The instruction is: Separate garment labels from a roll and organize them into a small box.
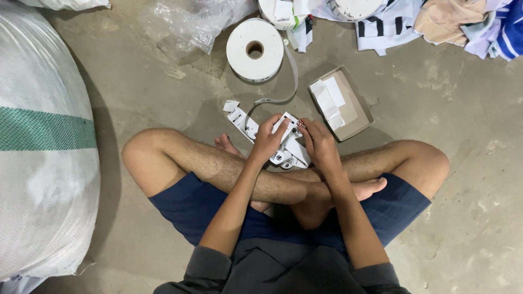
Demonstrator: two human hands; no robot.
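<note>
Head camera looks down at my lap, and both my hands are on a white label strip just above my crossed legs. My left hand has its fingers pinching the strip on its left side. My right hand has its fingers pressed on the right side, holding it flat. I think the best way is to keep the strip pulled tight between both hands and fold it slowly, so the edges line up and it does not crumple.

It is white, thin like a ribbon, with little black marks on it. It bends in a loop by my hands, and more of it trails left past my foot and up along the floor to a big white roll.

Just to the right of my hands sits a small open cardboard box with white cut pieces inside. A huge white sack with a green stripe is on my left. Clear plastic bags and folded clothes lie farther away at the top.
</note>
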